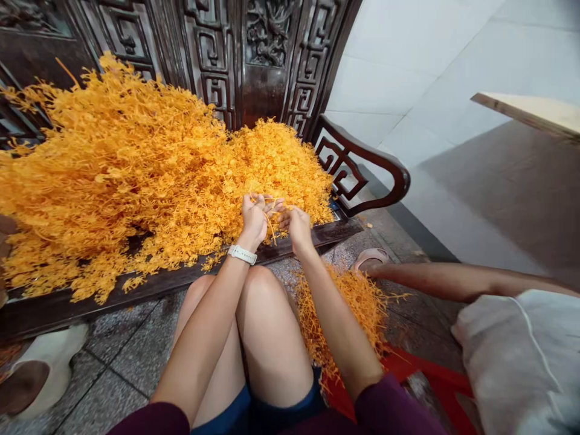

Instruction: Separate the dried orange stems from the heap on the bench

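Note:
My left hand (254, 220), with a pale watch strap (243, 254) on its wrist, is closed on a thin orange sprig (272, 228). Close beside it, my right hand (297, 227) has its fingertips pinched on the same sprig's strands. The exact finger contact is too small to make out. Just beyond both hands rises a big heap of yellow-orange flower-like sprigs (149, 163), spread over a dark carved wooden bench (317, 235). Down by my right forearm lies a second pile of thin orange sprigs (348, 308), partly hidden by the arm.
The bench has a carved back (265, 90) and a curved armrest (394, 181). A person's bare leg (421, 279) and pale shorts (512, 350) are at right. Something red (446, 383) lies below. A pale shoe (54, 365) is at lower left; a board (530, 112) juts out upper right.

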A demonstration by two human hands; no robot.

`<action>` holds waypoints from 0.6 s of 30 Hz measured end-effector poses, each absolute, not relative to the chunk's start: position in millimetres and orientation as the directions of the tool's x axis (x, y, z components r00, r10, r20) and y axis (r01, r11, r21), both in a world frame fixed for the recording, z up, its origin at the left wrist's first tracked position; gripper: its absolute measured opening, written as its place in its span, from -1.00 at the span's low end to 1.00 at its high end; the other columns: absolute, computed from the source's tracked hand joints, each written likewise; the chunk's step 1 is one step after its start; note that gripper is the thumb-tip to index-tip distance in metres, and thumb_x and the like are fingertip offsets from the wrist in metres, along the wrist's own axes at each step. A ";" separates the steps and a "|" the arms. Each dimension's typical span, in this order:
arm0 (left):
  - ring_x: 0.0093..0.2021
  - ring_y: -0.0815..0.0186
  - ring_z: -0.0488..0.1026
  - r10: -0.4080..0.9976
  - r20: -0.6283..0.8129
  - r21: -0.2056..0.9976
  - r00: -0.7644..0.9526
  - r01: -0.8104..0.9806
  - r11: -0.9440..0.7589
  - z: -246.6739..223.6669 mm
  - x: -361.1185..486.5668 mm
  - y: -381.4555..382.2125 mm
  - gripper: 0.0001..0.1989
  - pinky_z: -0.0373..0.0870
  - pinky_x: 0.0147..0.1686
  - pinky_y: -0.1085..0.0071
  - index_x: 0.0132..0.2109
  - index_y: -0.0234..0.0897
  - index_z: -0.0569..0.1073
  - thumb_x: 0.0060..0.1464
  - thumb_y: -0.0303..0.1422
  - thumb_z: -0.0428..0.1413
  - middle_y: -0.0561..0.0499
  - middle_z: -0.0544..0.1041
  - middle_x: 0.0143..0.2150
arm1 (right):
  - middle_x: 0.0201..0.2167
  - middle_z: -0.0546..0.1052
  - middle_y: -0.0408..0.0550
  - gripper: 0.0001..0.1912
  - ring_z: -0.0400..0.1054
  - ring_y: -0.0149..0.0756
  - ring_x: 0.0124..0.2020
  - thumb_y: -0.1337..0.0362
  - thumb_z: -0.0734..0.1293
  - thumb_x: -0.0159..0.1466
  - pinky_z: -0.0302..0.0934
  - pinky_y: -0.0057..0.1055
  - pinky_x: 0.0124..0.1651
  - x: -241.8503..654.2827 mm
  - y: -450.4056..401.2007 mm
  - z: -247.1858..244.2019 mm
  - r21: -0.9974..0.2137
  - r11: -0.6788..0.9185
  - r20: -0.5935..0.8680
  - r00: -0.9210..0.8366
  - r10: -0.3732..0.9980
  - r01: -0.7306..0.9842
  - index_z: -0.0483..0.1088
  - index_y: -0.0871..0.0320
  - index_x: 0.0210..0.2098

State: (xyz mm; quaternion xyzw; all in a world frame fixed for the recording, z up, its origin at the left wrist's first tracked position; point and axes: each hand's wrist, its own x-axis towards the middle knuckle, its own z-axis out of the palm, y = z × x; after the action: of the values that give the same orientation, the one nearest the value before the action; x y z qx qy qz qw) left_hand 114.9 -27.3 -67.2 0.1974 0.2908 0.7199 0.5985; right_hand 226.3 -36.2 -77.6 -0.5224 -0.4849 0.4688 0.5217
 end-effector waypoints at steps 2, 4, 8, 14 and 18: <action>-0.29 0.32 0.60 0.978 -0.041 0.671 -0.204 -0.731 -0.125 -69.9 117.1 -28.6 -0.53 0.53 -0.17 0.35 -0.13 -0.13 0.15 0.10 -0.35 0.35 0.06 0.49 -0.23 | -0.55 0.39 -0.18 -0.82 0.25 -0.34 -0.52 0.23 0.17 0.29 0.09 -0.42 -0.42 226.3 -41.8 -84.0 -0.981 0.086 0.106 0.105 0.989 0.174 0.30 0.10 -0.42; -0.27 0.36 0.57 0.969 0.007 0.721 -0.246 -0.670 -0.176 -74.6 118.7 -28.5 -0.41 0.52 -0.15 0.39 -0.11 -0.15 0.19 -0.07 -0.38 0.46 0.09 0.48 -0.24 | -0.54 0.38 -0.18 -0.77 0.26 -0.32 -0.47 0.19 0.17 0.34 0.11 -0.41 -0.38 228.8 -49.3 -85.8 -0.944 0.163 0.193 0.079 0.978 0.288 0.30 0.09 -0.42; -0.27 0.42 0.49 0.925 0.086 0.795 -0.370 -0.533 -0.288 -81.7 120.6 -25.0 -0.42 0.49 -0.16 0.45 -0.11 -0.18 0.27 -0.16 -0.42 0.48 0.11 0.43 -0.25 | -0.48 0.41 -0.18 -0.71 0.30 -0.31 -0.42 0.12 0.15 0.45 0.12 -0.39 -0.30 231.7 -70.6 -77.4 -0.883 0.274 0.291 -0.012 0.957 0.380 0.34 0.09 -0.34; -0.30 0.40 0.50 0.866 0.121 0.806 -0.486 -0.460 -0.371 -78.0 124.6 -26.6 -0.54 0.46 -0.26 0.48 -0.17 -0.23 0.33 -0.18 -0.53 0.37 0.06 0.47 -0.25 | -0.62 0.25 -0.23 -0.70 0.16 -0.35 -0.51 0.30 0.14 0.36 0.01 -0.37 -0.35 222.9 -91.2 -69.7 -0.914 0.211 0.208 -0.046 0.977 0.346 0.17 0.08 -0.53; -0.30 0.39 0.51 0.842 0.135 0.844 -0.523 -0.385 -0.374 -79.2 123.4 -22.2 -0.65 0.47 -0.26 0.47 -0.24 -0.27 0.39 -0.19 -0.59 0.31 0.05 0.47 -0.26 | -0.61 0.15 -0.23 -0.69 0.08 -0.37 -0.51 0.34 0.10 0.33 -0.08 -0.37 -0.38 214.4 -114.4 -66.7 -0.906 0.209 0.197 -0.069 0.978 0.367 0.05 0.07 -0.56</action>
State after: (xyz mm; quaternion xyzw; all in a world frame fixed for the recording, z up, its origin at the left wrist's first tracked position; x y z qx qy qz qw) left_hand 123.4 -22.2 -79.2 0.2880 0.3965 0.7772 0.3946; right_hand 214.4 -114.4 -66.7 -0.5233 -0.6425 0.3489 0.4376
